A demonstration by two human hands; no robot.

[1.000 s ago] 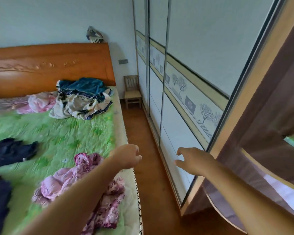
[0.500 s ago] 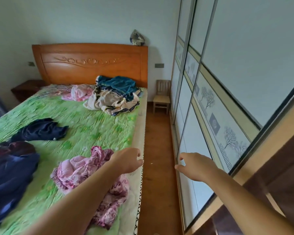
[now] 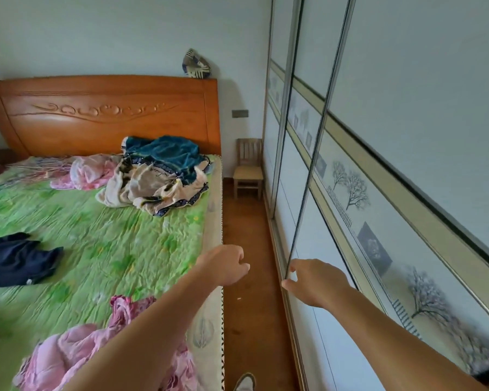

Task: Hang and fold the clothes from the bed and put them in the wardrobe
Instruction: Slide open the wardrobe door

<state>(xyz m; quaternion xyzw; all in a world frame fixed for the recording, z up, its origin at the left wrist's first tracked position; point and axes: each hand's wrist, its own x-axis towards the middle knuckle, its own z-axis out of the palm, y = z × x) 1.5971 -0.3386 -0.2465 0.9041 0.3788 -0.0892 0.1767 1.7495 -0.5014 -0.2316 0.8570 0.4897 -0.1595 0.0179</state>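
- Currently, right hand (image 3: 314, 280) is at the near metal edge strip (image 3: 305, 193) of the white sliding wardrobe door with the tree-print band (image 3: 424, 114). Fingers are loosely bent, tips at the strip. Gripping or only touching: cannot tell.
- Left hand (image 3: 226, 266) hangs over the right edge of the bed with the green quilted cover (image 3: 110, 235), fingers loosely curled, holding nothing.
- Clothes all lie on the bed: crumpled pink garment (image 3: 68, 354) near, under the left forearm; dark navy garment (image 3: 14, 261) at left; teal-and-cream heap (image 3: 158, 176) and a pale pink piece (image 3: 88, 172) far, by the carved wooden headboard (image 3: 105, 114).
- Step in hand, my reading: shifting the door along its track.
- To do it well: push at the strip, along the track, not into the panel. Keep fingertips out of the overlap between panels. Leave a wide opening.
- Next likely pick: the near pink garment, closest to the left hand.
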